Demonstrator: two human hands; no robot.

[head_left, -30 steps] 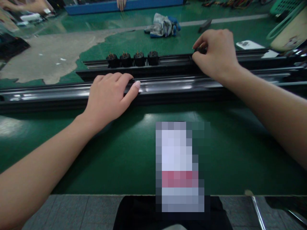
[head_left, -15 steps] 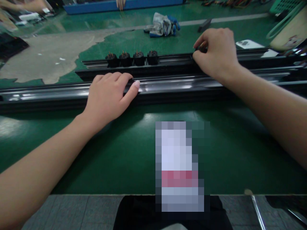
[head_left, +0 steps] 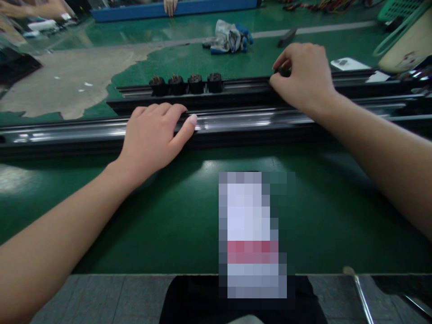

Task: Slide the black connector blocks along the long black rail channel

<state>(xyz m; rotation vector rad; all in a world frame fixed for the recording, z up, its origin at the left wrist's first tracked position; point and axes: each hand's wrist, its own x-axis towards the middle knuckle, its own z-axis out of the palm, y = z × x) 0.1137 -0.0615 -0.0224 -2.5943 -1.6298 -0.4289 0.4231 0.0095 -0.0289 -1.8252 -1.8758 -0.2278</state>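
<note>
A long black rail (head_left: 243, 92) lies across the green table, with several small black sockets (head_left: 186, 83) seated in a row in its channel. A second, glossier black rail (head_left: 67, 132) lies nearer to me. My left hand (head_left: 153, 135) rests on this nearer rail, fingers curled over its far edge and thumb stretched along it. My right hand (head_left: 305, 76) is over the far rail to the right, its thumb and fingers pinched on a small black socket (head_left: 284, 70) that is mostly hidden.
The green table (head_left: 168, 211) has a worn bare patch (head_left: 74, 76) at the back left. Crumpled work gloves (head_left: 229, 36) lie behind the rails. A blue tray (head_left: 135, 10) with another person's hand (head_left: 170, 5) sits at the far edge. A white card (head_left: 349, 64) lies at right.
None of the rails or sockets has shifted. My right hand keeps its pinch on the socket with only a slight wobble; my left hand stays put.
</note>
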